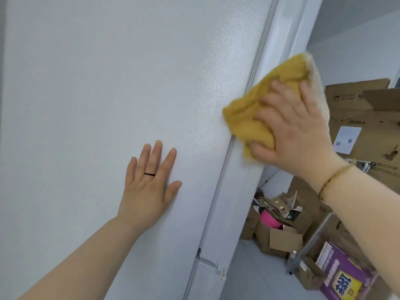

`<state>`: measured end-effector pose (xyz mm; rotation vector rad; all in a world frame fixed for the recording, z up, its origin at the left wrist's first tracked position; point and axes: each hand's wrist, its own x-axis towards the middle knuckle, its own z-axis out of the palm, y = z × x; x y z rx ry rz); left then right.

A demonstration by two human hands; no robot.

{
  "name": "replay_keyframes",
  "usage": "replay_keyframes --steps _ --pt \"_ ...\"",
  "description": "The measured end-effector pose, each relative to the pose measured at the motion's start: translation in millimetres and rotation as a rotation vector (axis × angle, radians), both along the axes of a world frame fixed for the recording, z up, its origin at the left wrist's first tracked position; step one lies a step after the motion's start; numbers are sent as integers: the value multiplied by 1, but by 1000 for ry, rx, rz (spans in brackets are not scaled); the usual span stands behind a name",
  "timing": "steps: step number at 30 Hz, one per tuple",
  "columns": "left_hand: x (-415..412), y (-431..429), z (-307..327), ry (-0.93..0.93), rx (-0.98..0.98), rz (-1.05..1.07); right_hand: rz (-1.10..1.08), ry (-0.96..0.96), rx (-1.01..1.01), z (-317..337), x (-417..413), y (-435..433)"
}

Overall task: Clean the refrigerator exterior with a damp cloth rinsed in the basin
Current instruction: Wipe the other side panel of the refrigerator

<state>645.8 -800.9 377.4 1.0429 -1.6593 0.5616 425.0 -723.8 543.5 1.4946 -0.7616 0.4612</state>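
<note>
The white refrigerator (pixel 97 83) fills the left and middle of the view, its textured side panel close in front of me. My left hand (pixel 147 187) lies flat on that panel, fingers straight and spread, a dark ring on one finger. My right hand (pixel 292 131) presses a yellow cloth (pixel 259 109) against the fridge's right edge, where the door seam runs down. The fingers lie spread over the cloth, with the thumb wrapped round its lower corner. A thin bracelet circles that wrist. No basin is in view.
To the right of the fridge stands a stack of cardboard boxes (pixel 363 118). On the floor below lie open cartons with a pink item (pixel 270 219), a purple box (pixel 342 276) and a metal rack leg (pixel 311 241). A strip of grey floor (pixel 249 273) shows beside the fridge.
</note>
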Motion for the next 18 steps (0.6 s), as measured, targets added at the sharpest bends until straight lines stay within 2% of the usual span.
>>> replay_keyframes --steps 3,5,7,10,12,14,16,18 --pt "0 -1 -1 8 -14 -16 150 -226 -10 -8 15 -5" --pt "0 -2 -1 6 -25 -27 211 -285 20 -53 20 -5" --pt "1 -3 -1 3 -44 -30 185 -255 117 -115 21 -1" --pt "0 -5 -1 7 -54 -35 54 -70 293 -186 12 12" --pt "-1 -5 -2 8 -46 -42 -19 58 352 -192 3 18" --pt "-1 -3 -1 14 -35 -58 -14 141 323 -173 -3 19" --pt "-1 -1 -1 31 -3 -100 48 71 269 -157 -4 16" --pt "1 0 -5 36 3 -118 122 -104 207 -157 4 12"
